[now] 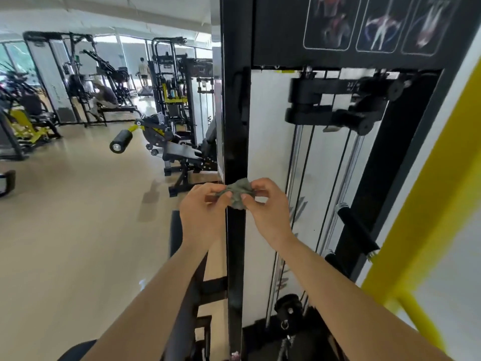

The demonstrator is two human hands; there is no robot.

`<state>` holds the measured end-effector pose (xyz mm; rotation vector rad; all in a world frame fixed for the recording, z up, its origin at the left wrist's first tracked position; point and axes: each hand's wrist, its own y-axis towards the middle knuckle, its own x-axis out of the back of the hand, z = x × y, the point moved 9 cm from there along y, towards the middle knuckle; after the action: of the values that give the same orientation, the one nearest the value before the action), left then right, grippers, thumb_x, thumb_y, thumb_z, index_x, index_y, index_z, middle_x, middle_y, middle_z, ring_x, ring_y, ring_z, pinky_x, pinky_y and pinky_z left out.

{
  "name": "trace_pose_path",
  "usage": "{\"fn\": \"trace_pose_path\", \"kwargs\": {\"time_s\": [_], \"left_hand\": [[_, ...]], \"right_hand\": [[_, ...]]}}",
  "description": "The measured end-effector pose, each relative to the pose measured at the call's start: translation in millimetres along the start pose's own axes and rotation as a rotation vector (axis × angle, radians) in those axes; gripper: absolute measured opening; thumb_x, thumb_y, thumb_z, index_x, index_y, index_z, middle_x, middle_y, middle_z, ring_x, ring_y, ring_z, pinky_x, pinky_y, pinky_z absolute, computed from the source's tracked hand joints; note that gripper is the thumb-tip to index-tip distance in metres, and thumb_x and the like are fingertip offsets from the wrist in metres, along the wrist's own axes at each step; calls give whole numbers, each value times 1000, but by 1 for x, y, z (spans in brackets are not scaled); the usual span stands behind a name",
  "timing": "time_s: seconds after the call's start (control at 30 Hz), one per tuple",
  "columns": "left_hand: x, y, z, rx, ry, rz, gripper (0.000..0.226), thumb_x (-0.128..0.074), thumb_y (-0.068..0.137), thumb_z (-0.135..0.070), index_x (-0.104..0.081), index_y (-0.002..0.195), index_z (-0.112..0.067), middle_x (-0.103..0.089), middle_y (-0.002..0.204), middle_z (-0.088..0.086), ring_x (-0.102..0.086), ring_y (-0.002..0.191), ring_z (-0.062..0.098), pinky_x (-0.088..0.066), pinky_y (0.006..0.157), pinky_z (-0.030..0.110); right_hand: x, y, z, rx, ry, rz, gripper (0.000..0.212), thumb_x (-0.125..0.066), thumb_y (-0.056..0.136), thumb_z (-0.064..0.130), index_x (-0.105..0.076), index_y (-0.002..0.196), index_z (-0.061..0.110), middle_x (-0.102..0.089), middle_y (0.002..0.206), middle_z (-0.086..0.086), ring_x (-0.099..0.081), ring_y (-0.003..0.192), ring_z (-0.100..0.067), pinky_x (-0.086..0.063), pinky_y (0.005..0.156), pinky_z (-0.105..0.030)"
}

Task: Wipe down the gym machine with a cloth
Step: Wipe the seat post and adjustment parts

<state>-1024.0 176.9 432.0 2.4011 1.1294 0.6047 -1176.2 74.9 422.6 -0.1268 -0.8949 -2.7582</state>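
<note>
Other exercise machines [166, 121] are seen at the left, standing on a pale glossy floor [78, 217]. Before the black upright post of the gym machine [236, 121], a small grey-green cloth [238, 195] is held bunched and crumpled. Its left edge is pinched by the curled fingers of the left hand [201, 208], and its right edge by the thumb and fingers of the right hand [269, 204]. Further right, chrome guide rods [294, 157] and a yellow frame [429, 204] are seen.

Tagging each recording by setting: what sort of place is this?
Most likely a gym: a cable machine with exercise diagrams stands ahead, other weight machines fill the floor behind, and someone is on a treadmill.
</note>
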Motion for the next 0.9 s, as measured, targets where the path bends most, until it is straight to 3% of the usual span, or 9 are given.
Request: {"fn": "trace_pose_path", "kwargs": {"time_s": [0.17, 0.23, 0.3, 0.37, 0.47, 0.57, 0.63, 0.77, 0.9], "left_hand": [[19, -8, -28, -104, 126, 91, 11, -74, 90, -24, -78, 99, -29, -70, 100, -6, -65, 88, 8, -51, 80, 19], [27, -22, -35, -124, 147, 111, 15, -74, 90, -27, -79, 105, -29, -68, 105, -10, -64, 96, 14, -52, 86, 27], [34, -41, -45, -129, 128, 120, 15, -75, 89, -30, -79, 103, -32, -69, 105, -14, -65, 101, 15, -53, 87, 37], [33, -61, -52, -98, 67, 175, 11, -75, 90, -26, -80, 99, -28, -72, 100, -16, -67, 99, 8, -53, 87, 31], [16, -91, -54, 3, -23, 364, 9, -70, 94, -21, -77, 99, -21, -74, 90, -12, -69, 86, 3, -54, 80, 20], [-6, -120, -62, -14, -60, 563, 4, -69, 95, -22, -72, 92, -23, -72, 82, -7, -68, 77, 7, -54, 70, 18], [-15, -133, -69, -33, -69, 639, 8, -68, 94, -27, -69, 86, -27, -71, 79, -7, -67, 73, 9, -55, 68, 22], [-28, -149, -78, -37, -126, 727, 16, -66, 94, -34, -65, 83, -22, -63, 71, -11, -59, 67, 4, -46, 65, 19], [-49, -159, -95, -6, -205, 777, 18, -65, 94, -33, -65, 82, -20, -60, 66, -14, -55, 62, 0, -43, 64, 16]], "right_hand": [[14, -17, 22, -74, -49, 67, 20, -82, 82, 18, -65, 86, 9, -66, 94, 0, -62, 91, -8, -50, 78, -17], [26, -38, 27, -154, -57, 116, 21, -80, 85, 24, -66, 83, 8, -68, 96, 2, -62, 93, -4, -48, 76, -13], [43, -64, 33, -260, -6, 150, 16, -72, 92, 24, -70, 88, 9, -71, 96, 4, -63, 91, 2, -46, 74, -8], [62, -93, 39, -330, 27, 155, 13, -68, 95, 27, -71, 103, 16, -72, 103, 9, -63, 97, 3, -46, 81, -10], [75, -140, 45, -386, -9, 206, 30, -75, 89, 33, -67, 117, 29, -68, 115, 18, -62, 108, 2, -51, 89, -18], [73, -182, 40, -446, -54, 244, 43, -82, 81, 37, -64, 119, 32, -68, 113, 17, -65, 102, -3, -56, 87, -23], [73, -199, 36, -452, -90, 252, 39, -82, 81, 37, -65, 114, 31, -71, 106, 13, -68, 96, -7, -59, 82, -26], [93, -221, 31, -410, -171, 169, 13, -77, 87, 19, -70, 98, 23, -71, 88, 8, -67, 83, -8, -56, 74, -21], [133, -235, 17, -439, -207, 66, 17, -67, 90, 0, -74, 98, 14, -74, 86, 6, -70, 83, -11, -59, 76, -28]]}}
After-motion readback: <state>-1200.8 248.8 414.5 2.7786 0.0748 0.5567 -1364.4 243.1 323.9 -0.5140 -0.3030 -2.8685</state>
